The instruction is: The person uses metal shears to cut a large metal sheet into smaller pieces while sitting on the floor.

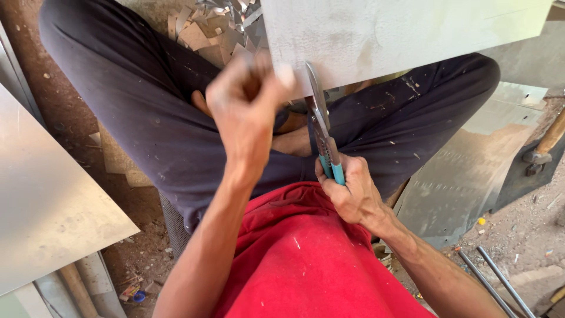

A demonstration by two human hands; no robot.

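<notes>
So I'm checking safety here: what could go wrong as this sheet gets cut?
The left hand grips the sheet right beside the snips held by the right hand, with no gloves: a slip or the cut edge could slice fingers. Sharp offcuts lie by the legs.

- A heap of metal scraps (220,29) lies on the ground at twelve o'clock.
- A flat metal plate (47,206) rests at nine o'clock.
- A bent metal sheet (471,171) lies at three o'clock.
- A wooden-handled hammer (544,147) sits just beyond it.
- Two thin steel rods (494,282) lie at four o'clock.
</notes>
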